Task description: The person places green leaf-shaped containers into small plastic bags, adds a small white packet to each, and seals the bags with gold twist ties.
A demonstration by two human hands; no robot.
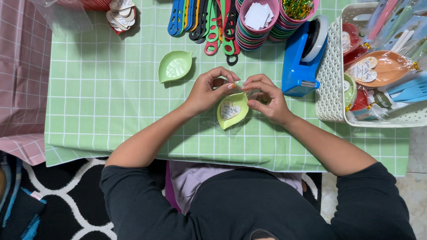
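A yellow-green leaf-shaped dish (pixel 239 103) holding a white heart-shaped card (pixel 229 110) sits in a clear plastic wrap on the green checked tablecloth (pixel 111 106). My left hand (pixel 208 90) and my right hand (pixel 267 98) meet at the dish's far tip, fingers pinching the wrap there. A second, empty green leaf dish (pixel 175 66) lies to the left of my hands.
A blue tape dispenser (pixel 302 55) stands right of my hands. A white basket (pixel 331 73) with wrapped dishes is at the right edge. Stacked bowls (pixel 255 38), coloured combs (pixel 209 22) and a red basket of heart cards (pixel 121 15) line the far side.
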